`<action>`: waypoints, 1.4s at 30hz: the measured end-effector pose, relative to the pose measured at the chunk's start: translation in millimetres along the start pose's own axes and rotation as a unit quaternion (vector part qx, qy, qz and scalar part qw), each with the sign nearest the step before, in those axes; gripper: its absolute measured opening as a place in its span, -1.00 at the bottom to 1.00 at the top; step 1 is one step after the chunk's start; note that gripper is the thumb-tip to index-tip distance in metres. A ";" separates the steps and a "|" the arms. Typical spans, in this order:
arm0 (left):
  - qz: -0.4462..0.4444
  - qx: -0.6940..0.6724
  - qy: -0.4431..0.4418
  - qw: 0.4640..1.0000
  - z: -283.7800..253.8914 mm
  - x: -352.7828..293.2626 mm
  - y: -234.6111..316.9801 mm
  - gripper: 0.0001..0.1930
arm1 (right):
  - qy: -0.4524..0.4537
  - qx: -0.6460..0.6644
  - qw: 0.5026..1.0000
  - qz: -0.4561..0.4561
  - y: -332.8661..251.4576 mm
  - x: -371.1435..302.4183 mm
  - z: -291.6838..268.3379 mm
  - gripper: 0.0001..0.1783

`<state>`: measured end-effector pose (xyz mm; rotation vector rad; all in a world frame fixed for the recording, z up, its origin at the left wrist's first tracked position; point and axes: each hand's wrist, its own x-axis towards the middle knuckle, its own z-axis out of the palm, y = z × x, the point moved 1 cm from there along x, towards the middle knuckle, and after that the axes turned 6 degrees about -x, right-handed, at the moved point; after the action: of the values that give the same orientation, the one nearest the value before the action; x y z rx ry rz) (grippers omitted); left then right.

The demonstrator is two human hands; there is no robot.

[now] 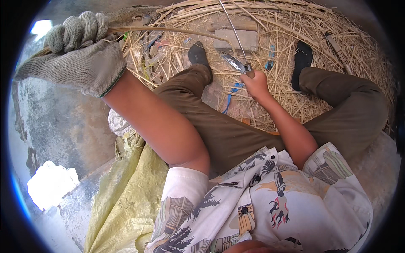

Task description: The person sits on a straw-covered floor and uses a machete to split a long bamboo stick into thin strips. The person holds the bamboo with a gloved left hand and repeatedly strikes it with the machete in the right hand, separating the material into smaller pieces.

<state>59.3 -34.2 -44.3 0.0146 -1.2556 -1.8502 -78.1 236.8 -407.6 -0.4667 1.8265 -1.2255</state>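
Observation:
My left hand (78, 46), in a grey knit glove, is raised at the upper left and closed around the end of a long thin cane strip (168, 30). The strip runs right toward the knife. My bare right hand (255, 82) grips the handle of a knife (236, 64), whose blade points left and up over the straw. A second thin strip or rod (233, 29) rises from the knife toward the top edge. My legs in brown trousers are spread either side of my right hand.
A thick pile of split cane and straw (295, 33) covers the ground ahead. A grey block (238, 39) lies in it. Another tool (337, 50) rests at the right. A yellow woven sack (126, 198) lies under me at left, beside a concrete floor (63, 126).

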 end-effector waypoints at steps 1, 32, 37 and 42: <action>0.000 -0.002 -0.007 1.000 2.6 -0.8 -5.8 -0.20 | 0.010 0.006 1.000 0.000 1.2 1.2 -1.6 -0.70; 0.059 0.062 0.114 0.990 25.2 -0.7 -29.7 -0.17 | -0.029 -0.068 0.996 0.054 -22.5 -3.9 -10.6 -0.73; 0.082 0.082 0.131 0.985 32.8 -1.1 -26.5 -0.17 | -0.044 -0.166 0.983 0.059 -1.5 0.7 -4.4 -0.70; 0.106 0.096 0.157 0.977 38.1 -1.8 -27.8 -0.17 | -0.055 -0.078 0.984 0.153 1.6 0.5 -10.3 -0.78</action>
<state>25.2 -1.6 -47.4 0.2585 -1.1592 -1.4725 -86.6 242.9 -407.8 -0.3179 1.8277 -0.8363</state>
